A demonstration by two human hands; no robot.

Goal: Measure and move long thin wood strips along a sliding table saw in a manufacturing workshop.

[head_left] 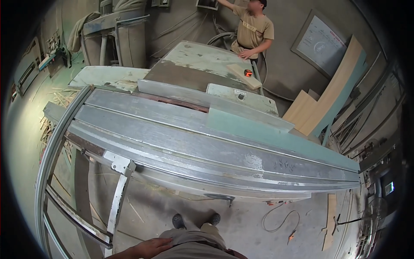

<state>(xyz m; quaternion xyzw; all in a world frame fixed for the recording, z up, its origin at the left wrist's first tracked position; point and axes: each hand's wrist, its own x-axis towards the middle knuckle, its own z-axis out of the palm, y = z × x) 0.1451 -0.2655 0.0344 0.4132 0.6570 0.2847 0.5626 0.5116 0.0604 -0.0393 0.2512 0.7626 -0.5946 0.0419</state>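
Note:
My left hand (154,247) lies against my grey clothing at the waist, at the lower edge. Its fingers are stretched out and hold nothing I can see. My right hand does not show. In front of me stands a large sliding table saw with a long ribbed metal table (172,136). A straight metal fence (181,94) lies lengthwise behind it, with a pale green board (258,131) alongside. Neither the saw nor the boards are touched by my left hand.
Across the saw a co-worker (256,30) in a tan shirt rests one hand on the machine and reaches up with the other. An orange tape measure (247,73) lies on a wood strip (241,75). Wooden panels (332,93) lean at right. A metal frame (47,172) stands at left.

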